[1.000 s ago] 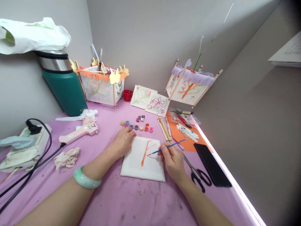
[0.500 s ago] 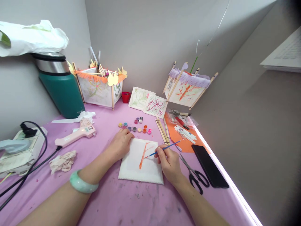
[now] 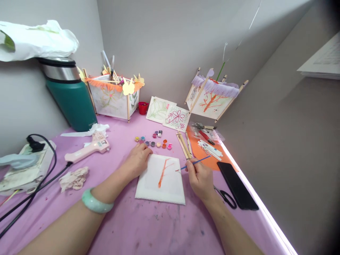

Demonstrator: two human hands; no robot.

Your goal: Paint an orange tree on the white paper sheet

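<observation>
A white square panel (image 3: pixel 172 184) lies before me, bearing a painted orange trunk with thin branches. My left hand (image 3: pixel 139 158) rests palm down at its upper left edge, fingers extended toward the small paint pots (image 3: pixel 153 144); some fingertips are hard to make out. Held in my right hand (image 3: pixel 200 179) is a thin blue paintbrush (image 3: pixel 196 162), pinched between thumb and fingers. Its reddish tip points left, over the panel's right part; whether it touches the surface I cannot tell. Black-handled scissors (image 3: pixel 228 199) lie partly hidden behind my right wrist.
Right of the panel are wooden sticks (image 3: pixel 183 144), a black phone (image 3: pixel 236 184) and orange paper (image 3: pixel 225 156). A pink glue gun (image 3: pixel 87 151), crumpled tissue (image 3: pixel 74 179) and power strip (image 3: pixel 44 161) lie left. Behind stand a green bottle (image 3: pixel 71 101), paper lanterns (image 3: pixel 111 102) and drawings (image 3: pixel 176 118).
My right hand has moved right and slightly up with the paintbrush, taking its tip away from the orange trunk. It now covers more of the scissors. My left hand stays at the panel's edge.
</observation>
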